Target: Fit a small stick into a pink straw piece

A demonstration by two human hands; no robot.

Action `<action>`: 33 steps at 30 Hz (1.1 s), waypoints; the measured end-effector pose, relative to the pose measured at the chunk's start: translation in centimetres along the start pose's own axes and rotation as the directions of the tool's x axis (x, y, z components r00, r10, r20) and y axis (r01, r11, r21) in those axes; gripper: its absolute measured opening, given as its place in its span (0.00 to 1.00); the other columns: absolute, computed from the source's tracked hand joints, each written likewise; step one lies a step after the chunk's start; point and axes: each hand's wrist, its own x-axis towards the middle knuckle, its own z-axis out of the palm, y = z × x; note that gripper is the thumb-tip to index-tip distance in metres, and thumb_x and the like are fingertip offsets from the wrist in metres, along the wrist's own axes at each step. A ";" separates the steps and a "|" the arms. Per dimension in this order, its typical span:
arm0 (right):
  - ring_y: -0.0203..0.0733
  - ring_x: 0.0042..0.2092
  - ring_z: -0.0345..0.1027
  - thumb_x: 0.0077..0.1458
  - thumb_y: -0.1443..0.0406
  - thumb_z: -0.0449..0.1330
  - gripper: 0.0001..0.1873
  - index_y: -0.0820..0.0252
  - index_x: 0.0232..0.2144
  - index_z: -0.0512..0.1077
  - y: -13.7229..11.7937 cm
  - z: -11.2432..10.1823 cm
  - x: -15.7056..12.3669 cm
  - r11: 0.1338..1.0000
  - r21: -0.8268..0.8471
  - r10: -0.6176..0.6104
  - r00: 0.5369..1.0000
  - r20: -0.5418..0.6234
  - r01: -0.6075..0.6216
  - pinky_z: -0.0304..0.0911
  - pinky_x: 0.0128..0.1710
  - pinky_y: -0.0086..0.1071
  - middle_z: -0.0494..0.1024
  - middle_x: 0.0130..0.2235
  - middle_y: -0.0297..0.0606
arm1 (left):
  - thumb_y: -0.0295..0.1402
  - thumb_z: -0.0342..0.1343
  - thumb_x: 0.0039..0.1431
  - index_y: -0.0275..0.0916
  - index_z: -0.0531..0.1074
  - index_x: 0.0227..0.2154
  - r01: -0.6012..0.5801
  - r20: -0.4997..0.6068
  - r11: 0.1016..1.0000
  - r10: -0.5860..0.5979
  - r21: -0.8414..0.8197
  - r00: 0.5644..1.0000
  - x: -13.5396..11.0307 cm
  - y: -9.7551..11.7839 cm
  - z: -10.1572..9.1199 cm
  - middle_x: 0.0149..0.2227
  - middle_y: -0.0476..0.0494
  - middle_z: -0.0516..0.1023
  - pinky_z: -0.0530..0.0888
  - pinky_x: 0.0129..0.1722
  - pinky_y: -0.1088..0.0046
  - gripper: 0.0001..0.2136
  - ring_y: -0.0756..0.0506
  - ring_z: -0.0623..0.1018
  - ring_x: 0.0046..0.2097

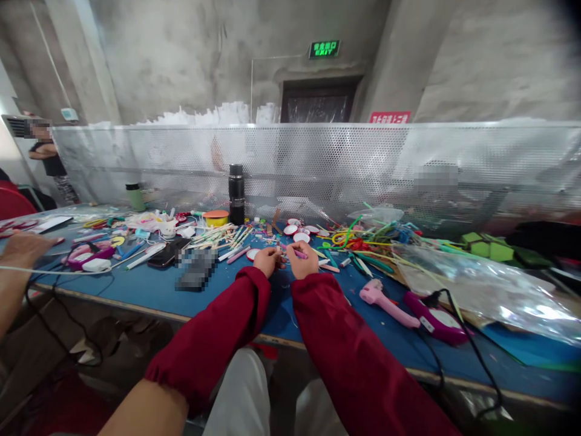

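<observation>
My two hands meet over the blue table (213,315), both in dark red sleeves. The fingers of my left hand (267,263) are pinched together at the tips on something too small to make out. Just beside it, my right hand (306,261) is closed round a pink-purple pen-like stick (299,254), its tip angled toward the left fingers. Behind the hands lie several white discs with red rims (292,230). To the left of my left hand are a pink marker (238,255) and a bundle of pale sticks (220,236).
A black thermos (236,197) stands behind the sticks. A dark phone (167,252) lies at left. On the right are a pink hand tool (385,300), a corded purple device (438,318) and plastic sheeting (490,284). Another person's hand (29,247) reaches in at far left.
</observation>
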 end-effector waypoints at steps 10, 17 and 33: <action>0.40 0.31 0.69 0.50 0.57 0.57 0.10 0.55 0.25 0.71 0.2 0.1 -0.2 1.000 0.013 0.015 1.000 0.018 -0.015 0.64 0.36 0.33 0.77 0.26 0.33 | 0.34 0.52 0.61 0.36 0.74 0.33 -0.006 0.018 1.000 0.006 0.007 1.000 0.1 -0.6 0.1 0.30 0.45 0.80 0.64 0.19 0.79 0.09 0.52 0.76 0.22; 0.41 0.31 0.70 0.51 0.57 0.57 0.09 0.55 0.26 0.71 0.6 -0.1 -0.4 0.999 0.023 0.027 0.999 0.020 -0.028 0.65 0.36 0.34 0.77 0.26 0.33 | 0.34 0.50 0.62 0.36 0.75 0.36 -0.025 -0.013 1.000 0.025 0.014 1.000 0.1 -1.0 0.3 0.32 0.44 0.81 0.65 0.19 0.79 0.10 0.52 0.75 0.21; 0.40 0.31 0.69 0.51 0.58 0.58 0.09 0.56 0.26 0.71 0.7 -0.3 -0.4 0.999 0.028 0.042 0.999 -0.004 -0.042 0.65 0.34 0.33 0.76 0.27 0.33 | 0.33 0.50 0.61 0.36 0.75 0.39 -0.009 -0.003 1.000 0.009 0.025 1.000 0.3 -1.3 0.5 0.32 0.43 0.81 0.67 0.21 0.78 0.11 0.52 0.75 0.21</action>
